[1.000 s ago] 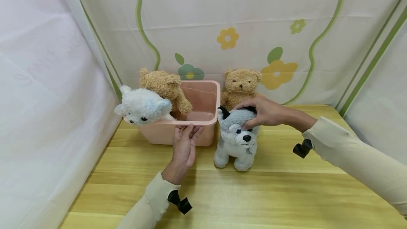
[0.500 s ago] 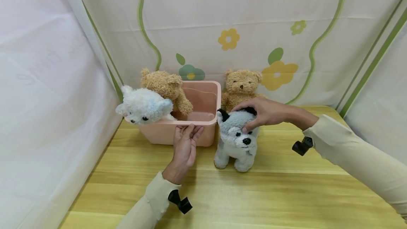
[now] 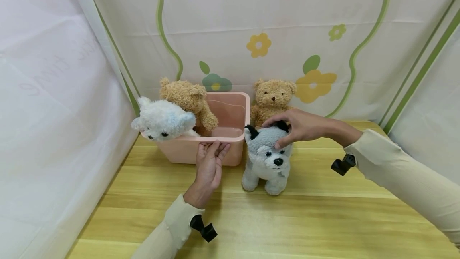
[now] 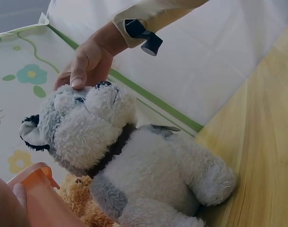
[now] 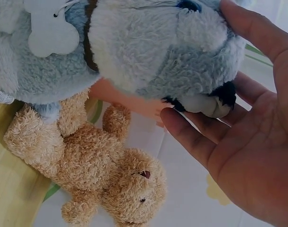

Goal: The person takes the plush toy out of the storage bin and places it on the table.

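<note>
A grey-and-white plush husky [image 3: 267, 171] stands upright on the wooden bench [image 3: 305, 227], just beside the pink bin [image 3: 230, 153] and in front of a seated tan teddy bear [image 3: 274, 95]. The right grip [image 3: 300, 126] holds its head from above, thumb on the brow over one eye and fingers behind by a black-edged ear; the left grip [image 3: 209, 167] holds the front rim of the bin. The husky should be light, soft and hard to damage, its pile giving good friction, so gentle pressure ought to do. Held by the head alone, the body would probably sag or swing; a hold round the chest, below the dark collar [image 4: 111, 150], looks steadier. The bone-shaped tag [image 5: 54, 30] hanging there is best left outside the fingers, as it could snag.
</note>
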A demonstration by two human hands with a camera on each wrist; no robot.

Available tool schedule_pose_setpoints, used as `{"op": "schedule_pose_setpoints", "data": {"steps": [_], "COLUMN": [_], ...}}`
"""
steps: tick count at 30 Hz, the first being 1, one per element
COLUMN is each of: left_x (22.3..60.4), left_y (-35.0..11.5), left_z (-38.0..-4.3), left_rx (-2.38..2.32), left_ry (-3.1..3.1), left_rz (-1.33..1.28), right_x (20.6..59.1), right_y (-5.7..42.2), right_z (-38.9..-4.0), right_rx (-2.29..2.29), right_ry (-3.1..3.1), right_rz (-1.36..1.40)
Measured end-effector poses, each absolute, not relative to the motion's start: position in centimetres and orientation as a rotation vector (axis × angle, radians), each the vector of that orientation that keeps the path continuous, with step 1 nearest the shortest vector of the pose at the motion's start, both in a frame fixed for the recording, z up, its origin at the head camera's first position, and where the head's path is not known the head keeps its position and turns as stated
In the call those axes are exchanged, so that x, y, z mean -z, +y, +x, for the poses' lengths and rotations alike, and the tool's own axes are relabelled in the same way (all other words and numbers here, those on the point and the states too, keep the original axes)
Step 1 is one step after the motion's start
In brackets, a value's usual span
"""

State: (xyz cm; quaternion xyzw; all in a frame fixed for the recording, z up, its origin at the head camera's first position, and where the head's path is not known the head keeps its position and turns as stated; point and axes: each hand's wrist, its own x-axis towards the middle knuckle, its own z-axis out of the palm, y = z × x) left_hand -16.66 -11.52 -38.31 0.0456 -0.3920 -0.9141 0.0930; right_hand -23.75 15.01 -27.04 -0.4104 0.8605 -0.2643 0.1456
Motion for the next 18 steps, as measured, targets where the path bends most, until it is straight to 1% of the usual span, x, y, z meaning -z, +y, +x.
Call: {"op": "schedule_pose_setpoints", "data": {"steps": [12, 18], "left_x": [38.4, 38.6], "left_y": [-11.6, -11.5], "left_z": [-16.9, -16.9], "left_rx": [2.708, 2.708], "left_ry": [-1.171, -1.169], "left_rz": [0.146, 0.155], "right_x": [25.4, 25.3], "right_y": [14.9, 14.5], "right_z": [-24.0, -24.3], "right_rx": [0.835, 0.872], "right_ry": [2.473, 2.468], "right_rz": [-1.113, -1.108]}}
